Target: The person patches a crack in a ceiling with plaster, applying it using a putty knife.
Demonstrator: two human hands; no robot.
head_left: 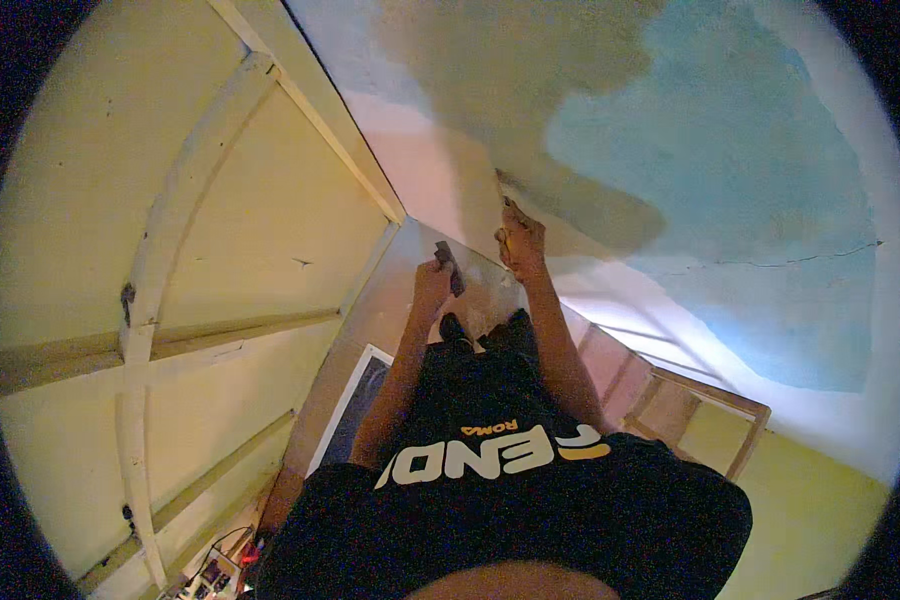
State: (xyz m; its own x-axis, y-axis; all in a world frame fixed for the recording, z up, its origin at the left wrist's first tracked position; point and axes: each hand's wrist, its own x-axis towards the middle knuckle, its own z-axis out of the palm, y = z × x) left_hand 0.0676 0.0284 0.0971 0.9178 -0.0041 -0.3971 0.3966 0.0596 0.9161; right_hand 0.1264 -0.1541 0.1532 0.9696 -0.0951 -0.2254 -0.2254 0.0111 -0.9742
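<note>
My right hand (pixel 523 245) is closed around a putty knife (pixel 505 192), its thin blade edge against the wall on the right. Yellow shows between the fingers, perhaps its handle. That wall (pixel 720 130) is painted blue, with white and pinkish patches and a broad shadow beside the hand. My left hand (pixel 431 285) grips a dark, flat, scraper-like tool (pixel 450 268), held tilted a little away from the wall. Its handle is mostly hidden by my fingers. Both hands are in front of my body, the right one farther out.
A yellow panelled wall (pixel 250 220) with pale wooden battens (pixel 150 260) rises on the left. A white-framed panel (pixel 355 400) leans low beside my left arm. Cables and small items (pixel 220 570) lie at lower left. A wooden frame (pixel 750 410) stands at right; a crack (pixel 820 258) crosses the blue wall.
</note>
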